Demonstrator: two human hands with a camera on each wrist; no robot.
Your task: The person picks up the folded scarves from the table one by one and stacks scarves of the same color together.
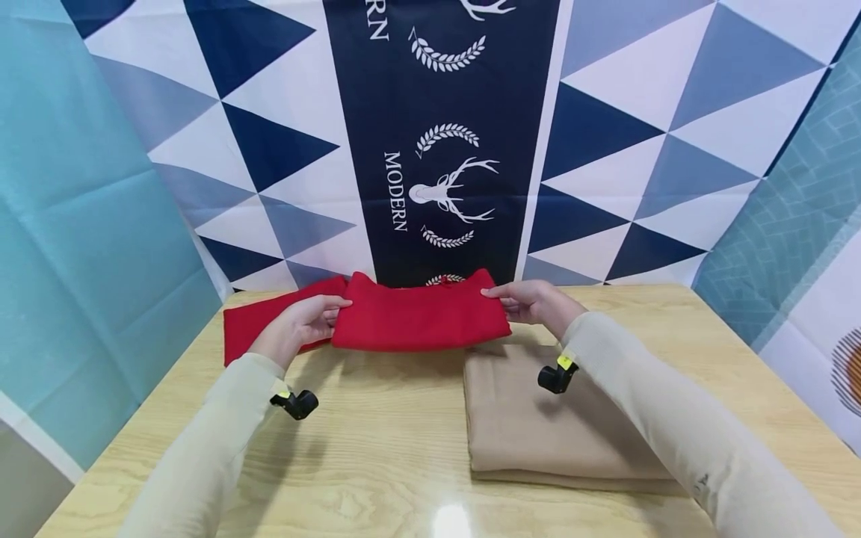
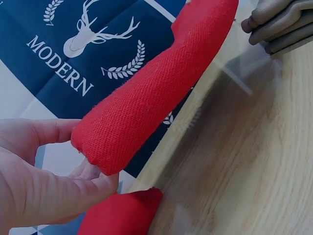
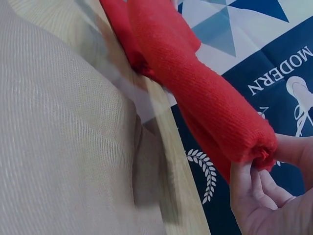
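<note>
Head view: both my hands are up at the far edge of the wooden table [image 1: 377, 448]. My left hand [image 1: 300, 326] pinches the left end of the folded red cloth [image 1: 420, 317], thumb on top, fingers curled under. My right hand [image 1: 534, 302] pinches the right end the same way. The cloth spans between them, held just above the tabletop at the back edge. A second piece of red fabric [image 1: 258, 321] lies on the table behind my left hand; can't tell whether it's joined to the piece I hold. A folded beige cloth [image 1: 545, 426] lies flat under my right forearm, near the right front. Patterned backdrop [image 1: 440, 149] with a deer print and "MODERN" hangs behind the table.

Left wrist view: my left hand [image 2: 44, 176] has the thumb across the top and the fingers [image 2: 93, 183] underneath the rolled end of the red cloth [image 2: 156, 93], so a pinch on the fold. The cloth runs up and away, clear of the table [image 2: 254, 161]. The other red fabric [image 2: 122, 215] lies below on the table edge. The beige cloth [image 2: 279, 24] shows its stacked folds at top right.

Right wrist view: my right hand [image 3: 269, 196] pinches the tip of the red cloth [image 3: 205, 93] between thumb and fingertips [image 3: 242, 174], pressed close together. The cloth slopes off toward the far end. The beige cloth [image 3: 63, 132] fills the left side, flat on the table [image 3: 168, 147].
</note>
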